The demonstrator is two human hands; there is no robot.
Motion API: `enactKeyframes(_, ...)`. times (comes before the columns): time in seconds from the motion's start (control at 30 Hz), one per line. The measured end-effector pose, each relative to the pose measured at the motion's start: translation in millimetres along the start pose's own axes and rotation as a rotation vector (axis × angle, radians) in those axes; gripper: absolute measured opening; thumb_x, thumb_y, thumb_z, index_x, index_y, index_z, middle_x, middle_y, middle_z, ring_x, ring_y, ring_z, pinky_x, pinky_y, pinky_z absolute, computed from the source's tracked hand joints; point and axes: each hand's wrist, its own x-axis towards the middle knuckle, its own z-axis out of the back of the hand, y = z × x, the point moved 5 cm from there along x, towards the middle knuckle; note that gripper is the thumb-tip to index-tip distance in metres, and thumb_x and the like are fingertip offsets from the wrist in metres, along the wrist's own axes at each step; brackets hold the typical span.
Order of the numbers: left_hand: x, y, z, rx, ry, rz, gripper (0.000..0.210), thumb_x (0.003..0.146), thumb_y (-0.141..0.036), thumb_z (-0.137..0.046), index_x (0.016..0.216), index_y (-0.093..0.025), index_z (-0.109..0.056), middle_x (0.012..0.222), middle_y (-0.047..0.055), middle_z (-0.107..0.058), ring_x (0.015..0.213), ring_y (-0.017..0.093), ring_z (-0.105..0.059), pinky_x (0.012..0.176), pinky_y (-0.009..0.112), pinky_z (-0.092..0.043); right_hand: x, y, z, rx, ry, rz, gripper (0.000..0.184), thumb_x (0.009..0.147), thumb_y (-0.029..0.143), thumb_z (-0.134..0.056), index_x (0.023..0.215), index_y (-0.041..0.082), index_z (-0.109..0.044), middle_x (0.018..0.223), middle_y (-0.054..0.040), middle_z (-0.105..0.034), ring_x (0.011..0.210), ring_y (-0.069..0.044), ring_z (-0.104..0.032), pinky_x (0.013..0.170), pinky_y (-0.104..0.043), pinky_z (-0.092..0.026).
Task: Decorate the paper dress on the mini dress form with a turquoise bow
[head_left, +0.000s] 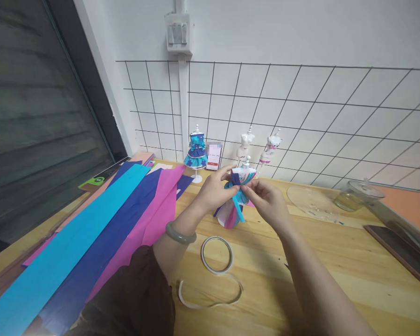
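Observation:
A miniature dress form (246,162) stands in front of me, wearing a dress (227,218) of blue, pink and white crepe paper. Round its waist runs a light-blue paper strip, and one loose end of the strip (238,210) hangs down the front. My left hand (215,189) is closed at the left side of the waist, its index finger reaching behind the bodice. From the right, my right hand (267,199) pinches at the waist, its thumb and fingertips close to the left thumb. What exactly lies between the fingertips is partly hidden.
Crepe paper sheets (101,219) cover the table's left side. A tape roll (217,255) and a curled strip (210,306) lie nearer me. Behind stand a dressed form (197,149), a phone (213,156) and two white forms (247,140). A glass jar (353,196) is at right.

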Motion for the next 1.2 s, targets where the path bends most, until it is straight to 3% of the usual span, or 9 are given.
enactKeyframes(0.3,-1,-7,2.4,0.013,0.009,-0.019,0.054,0.072,-0.013,-0.063,0.125,-0.017,-0.052,0.122,0.009,-0.060,0.110,0.022,-0.057,0.097,0.037,-0.044,1,-2,1,-0.038,-0.030,0.010,0.028,0.080,0.048,-0.059,0.074,0.021,-0.059,0.063,-0.0008,-0.055,0.058,-0.014,-0.050,0.054,-0.027,-0.039)
enactKeyframes(0.67,-3,-15,2.8,0.088,0.054,-0.112,0.036,0.074,-0.015,-0.059,0.110,-0.016,-0.059,0.107,0.006,-0.066,0.101,0.020,-0.060,0.092,0.032,-0.047,-2,3,2,-0.131,-0.096,-0.001,0.028,0.078,0.047,-0.060,0.073,0.020,-0.059,0.063,-0.0012,-0.056,0.058,-0.014,-0.050,0.054,-0.028,-0.038)
enactKeyframes(1.2,-3,-13,1.3,0.069,0.040,-0.112,0.036,0.072,-0.011,-0.058,0.108,-0.015,-0.060,0.108,0.006,-0.066,0.101,0.018,-0.061,0.090,0.030,-0.047,3,-17,3,0.307,-0.015,-0.190,0.026,0.065,0.043,-0.076,0.073,0.021,-0.065,0.067,-0.0008,-0.064,0.061,-0.014,-0.056,0.059,-0.028,-0.044)
